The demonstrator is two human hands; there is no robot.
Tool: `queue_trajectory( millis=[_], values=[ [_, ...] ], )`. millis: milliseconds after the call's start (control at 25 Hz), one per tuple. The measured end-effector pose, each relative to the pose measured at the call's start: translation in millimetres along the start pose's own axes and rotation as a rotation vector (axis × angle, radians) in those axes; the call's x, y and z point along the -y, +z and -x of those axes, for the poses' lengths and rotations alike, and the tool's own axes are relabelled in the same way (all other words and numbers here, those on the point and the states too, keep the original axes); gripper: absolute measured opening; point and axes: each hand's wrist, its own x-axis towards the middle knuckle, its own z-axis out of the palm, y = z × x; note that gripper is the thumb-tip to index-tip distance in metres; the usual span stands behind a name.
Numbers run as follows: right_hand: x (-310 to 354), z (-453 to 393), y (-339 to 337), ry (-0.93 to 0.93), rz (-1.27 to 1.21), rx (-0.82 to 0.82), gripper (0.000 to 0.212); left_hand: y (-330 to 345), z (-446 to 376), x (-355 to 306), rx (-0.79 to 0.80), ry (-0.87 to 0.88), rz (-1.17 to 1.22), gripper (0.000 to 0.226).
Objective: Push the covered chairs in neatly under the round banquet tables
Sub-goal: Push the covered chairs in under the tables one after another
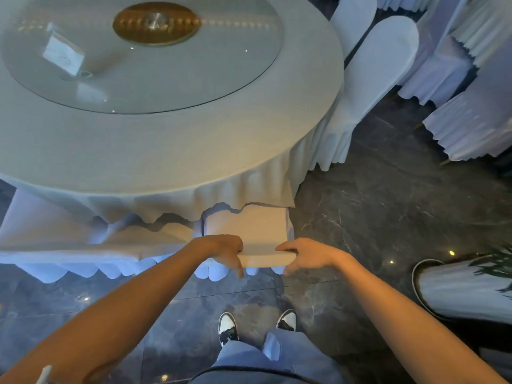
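Observation:
A white covered chair stands right in front of me, its seat partly under the hanging cloth of the round banquet table. My left hand grips the left end of the chair's top edge. My right hand grips the right end. A second covered chair stands to the left, also partly under the cloth. A third covered chair sits at the table's right side.
A glass turntable with a gold centre and a card stand lies on the table. More covered chairs crowd the upper right. A white planter stands at my right. Dark marble floor lies between; my feet are just behind the chair.

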Motion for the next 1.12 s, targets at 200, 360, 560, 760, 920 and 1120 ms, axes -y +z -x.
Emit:
queue_trajectory(
  millis=[200,360,560,760,920,1120],
  values=[
    [-50,12,-69,0.028,-0.115,-0.023,0.043,-51,-33,-38,0.232,-0.106,0.072,0.097],
    [-115,23,-150,0.054,-0.034,-0.078,0.041,-104,-93,-99,-0.195,-0.082,0.210,0.070],
    [-203,46,-268,0.067,0.124,-0.189,0.050,-160,-167,-207,-0.407,-0.070,0.150,0.076],
    [-268,61,-380,0.098,0.175,-0.330,0.056,-215,-225,-300,-0.452,-0.077,0.197,0.072],
    [-298,48,-474,0.028,0.206,-0.415,0.045,-289,-274,-347,-0.580,-0.075,0.260,0.067],
    [-343,-2,-604,0.028,0.221,-0.485,0.054,-402,-372,-388,-0.661,-0.077,0.380,0.065]
  ],
)
